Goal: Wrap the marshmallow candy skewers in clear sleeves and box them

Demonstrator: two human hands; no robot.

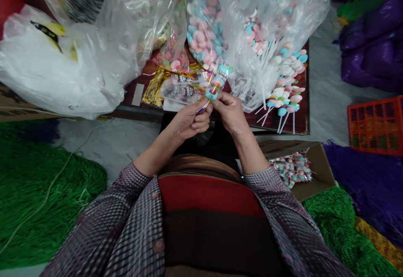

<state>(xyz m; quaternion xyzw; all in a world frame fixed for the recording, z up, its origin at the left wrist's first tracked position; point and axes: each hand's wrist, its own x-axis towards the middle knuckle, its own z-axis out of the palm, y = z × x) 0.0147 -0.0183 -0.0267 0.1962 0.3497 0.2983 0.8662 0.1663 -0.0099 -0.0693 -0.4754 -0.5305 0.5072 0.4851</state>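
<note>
A clear printed wrapper with blue, pink and white candy inside, the wrapped candy skewer (219, 78), points up and away over the table's front edge. At its gathered lower end my left hand (192, 121) is closed, the fingers curled round the bottom. My right hand (231, 110) pinches the same end from the other side, close against my left fingertips. Just behind my left hand lie flat printed wrappers (182, 91) and a bundle of gold twist ties (154, 89). Unwrapped candy skewers (288, 88) on white sticks are piled at the table's right.
Big clear bags of pink and blue candy (204, 33) stand at the back of the table (302, 119). A white plastic bag (63, 71) bulges at the left. An open carton (319, 168) of wrapped candies and an orange crate (376, 126) are at the right.
</note>
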